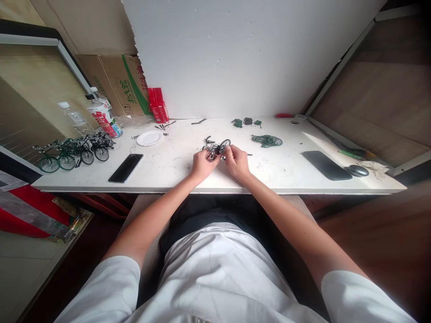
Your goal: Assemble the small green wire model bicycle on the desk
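Note:
Both of my hands meet over the front middle of the white table [175,172]. Between them is a small dark model bicycle [225,144], one spoked wheel showing above my fingers. My left hand [203,164] is closed round its frame from the left. From the right, my right hand [237,160] pinches it close to that wheel. My fingers cover much of the frame. Just behind my hands lies a small black part [209,140]. To the right rests a loose pile of dark green bicycle parts [267,141].
Several finished model bicycles [67,154] stand at the left by some bottles [104,116]. A phone [125,168] and a white paper plate [150,138] lie left of me. Small green parts [237,122] sit at the back; a black slab [326,165] and a mouse [358,170] lie right.

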Demonstrator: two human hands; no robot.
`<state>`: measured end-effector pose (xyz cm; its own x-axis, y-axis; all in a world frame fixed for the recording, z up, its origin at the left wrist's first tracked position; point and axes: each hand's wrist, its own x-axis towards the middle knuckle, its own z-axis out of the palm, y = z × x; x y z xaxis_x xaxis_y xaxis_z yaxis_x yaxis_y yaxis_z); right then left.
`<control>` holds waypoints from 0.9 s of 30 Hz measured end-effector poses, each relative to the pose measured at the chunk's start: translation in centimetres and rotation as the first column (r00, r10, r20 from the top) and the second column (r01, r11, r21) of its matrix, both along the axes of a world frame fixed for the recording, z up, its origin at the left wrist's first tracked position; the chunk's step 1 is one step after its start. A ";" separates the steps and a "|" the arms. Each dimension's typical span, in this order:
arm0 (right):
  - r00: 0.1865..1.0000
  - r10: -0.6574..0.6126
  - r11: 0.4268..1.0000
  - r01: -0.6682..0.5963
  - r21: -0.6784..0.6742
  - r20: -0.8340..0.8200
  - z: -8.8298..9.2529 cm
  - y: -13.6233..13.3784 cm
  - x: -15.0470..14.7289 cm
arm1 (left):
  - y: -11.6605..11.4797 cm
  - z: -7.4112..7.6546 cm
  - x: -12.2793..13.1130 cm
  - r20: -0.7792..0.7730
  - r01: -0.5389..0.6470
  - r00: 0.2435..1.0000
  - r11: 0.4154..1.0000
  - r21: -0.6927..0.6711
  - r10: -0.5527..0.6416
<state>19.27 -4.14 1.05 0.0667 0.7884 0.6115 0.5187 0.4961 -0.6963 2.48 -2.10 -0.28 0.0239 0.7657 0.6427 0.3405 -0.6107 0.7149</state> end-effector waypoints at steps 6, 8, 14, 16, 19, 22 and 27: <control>0.999 -0.008 1.000 0.008 -0.003 0.039 -0.4 0.3 0.2 | -0.3 0.3 0.0 -0.007 0.003 1.000 1.000 -0.005 -0.003; 0.999 0.002 1.000 -0.002 -0.020 0.037 -0.4 0.3 0.2 | -0.3 0.2 0.0 -0.006 0.002 1.000 1.000 -0.008 -0.002; 1.000 0.027 0.998 -0.026 -0.056 0.016 -0.1 0.0 0.1 | 0.0 -0.1 0.0 0.007 0.021 1.000 1.000 -0.023 -0.020; 0.999 0.034 0.998 -0.033 -0.056 0.009 -0.1 0.0 0.1 | 0.0 -0.1 0.0 0.011 0.026 1.000 0.999 -0.025 -0.026; 0.999 0.037 0.998 -0.037 -0.056 0.004 -0.1 0.0 0.1 | 0.0 -0.1 0.0 0.005 0.027 1.000 0.999 -0.030 -0.027; 0.999 0.039 0.998 -0.039 -0.058 0.006 -0.1 0.0 0.1 | -0.1 -0.1 0.0 -0.006 0.018 1.000 1.000 -0.025 -0.018; 0.999 0.042 0.998 -0.042 -0.055 0.014 0.0 0.0 0.1 | 0.1 -0.2 0.0 -0.010 0.007 1.000 1.000 -0.015 -0.007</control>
